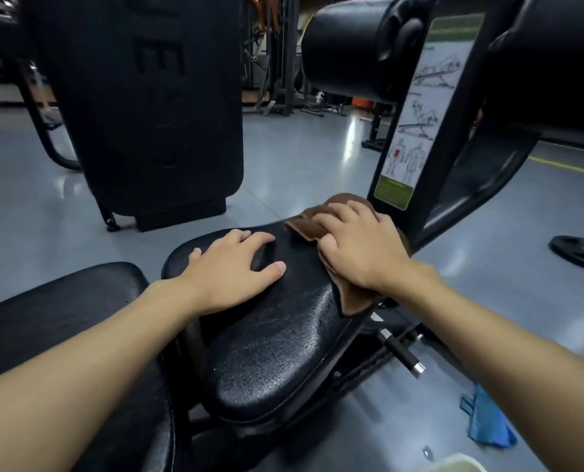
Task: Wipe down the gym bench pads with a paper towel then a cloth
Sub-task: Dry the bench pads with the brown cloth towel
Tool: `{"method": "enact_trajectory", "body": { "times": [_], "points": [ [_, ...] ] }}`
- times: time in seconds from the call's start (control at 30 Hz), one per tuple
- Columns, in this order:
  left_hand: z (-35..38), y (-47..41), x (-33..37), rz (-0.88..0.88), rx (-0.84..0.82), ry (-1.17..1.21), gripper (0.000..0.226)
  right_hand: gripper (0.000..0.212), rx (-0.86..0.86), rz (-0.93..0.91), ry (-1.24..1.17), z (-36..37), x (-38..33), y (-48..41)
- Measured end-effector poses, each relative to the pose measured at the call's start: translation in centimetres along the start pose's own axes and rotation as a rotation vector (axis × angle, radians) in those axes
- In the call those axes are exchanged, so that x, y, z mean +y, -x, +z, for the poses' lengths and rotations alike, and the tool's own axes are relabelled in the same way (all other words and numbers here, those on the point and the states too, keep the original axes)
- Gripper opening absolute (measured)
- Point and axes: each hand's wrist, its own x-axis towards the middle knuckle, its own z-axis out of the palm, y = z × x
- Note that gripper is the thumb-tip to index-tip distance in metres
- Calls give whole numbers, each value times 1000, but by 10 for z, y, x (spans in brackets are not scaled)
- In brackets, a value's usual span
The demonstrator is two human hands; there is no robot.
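A black cracked seat pad [277, 345] of a gym bench fills the middle of the head view. A second black pad [66, 301] lies to its left. My left hand [232, 267] rests flat on the seat pad's far left part, fingers spread, holding nothing. My right hand [358, 243] presses a brown cloth [355, 298] onto the pad's far right edge; the cloth hangs over the side. Black roller pads [358, 46] sit above on the frame. No paper towel is in view.
An upright black frame post with an exercise chart [419, 114] stands just behind my right hand. A chrome-tipped adjustment pin [401, 352] sticks out under the seat. A blue cloth [488, 420] lies on the grey floor at right. A weight plate [579, 253] lies far right. A tall black machine [140, 107] stands left.
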Motion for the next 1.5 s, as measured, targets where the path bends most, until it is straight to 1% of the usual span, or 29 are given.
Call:
{"method": "enact_trajectory", "body": {
  "times": [0.07, 0.17, 0.23, 0.33, 0.4, 0.53, 0.63, 0.7, 0.77, 0.97, 1.03, 1.13, 1.27, 1.37, 1.5],
  "points": [
    [1, 3, 1, 8, 13, 13, 59, 64, 41, -29, 12, -1, -1, 33],
    [3, 18, -2, 10, 22, -4, 57, 62, 29, -88, 20, -3, 7, 63],
    [4, 33, -11, 16, 29, -46, 60, 62, 36, -79, 22, -2, 6, 64],
    [8, 46, -23, 26, -2, -38, 69, 57, -22, -29, 25, 1, -6, 37],
    [12, 46, -26, 31, 8, -34, 73, 54, -89, -45, 37, 0, -13, 9],
    [17, 45, -27, 29, 47, -27, 73, 52, -192, -79, 45, 1, -25, -50],
    [17, 44, -28, 18, 54, -19, 71, 54, -262, -63, 55, 4, -37, -76],
    [17, 44, -28, 14, 58, -23, 71, 53, -246, -71, 43, 4, -35, -73],
    [17, 45, -28, 13, 64, -27, 71, 52, -191, -104, 9, 3, -29, -55],
    [15, 46, -25, -2, 32, -43, 72, 59, 26, -151, -8, 2, -15, 40],
    [13, 49, -23, -2, 14, -39, 72, 63, 6, -167, -1, -2, -10, 68],
    [8, 60, -31, 11, 64, -18, 74, 64, -2, -171, -4, -6, -5, 84],
    [12, 75, -49, 61, 51, -86, 75, 62, -20, -144, 15, 0, -18, 63],
    [16, 73, -51, 72, 55, -82, 74, 55, -134, -121, 38, -2, -30, 21],
    [18, 71, -53, 69, 76, -90, 72, 54, -235, -119, 69, 2, -50, -38]
  ]
}}
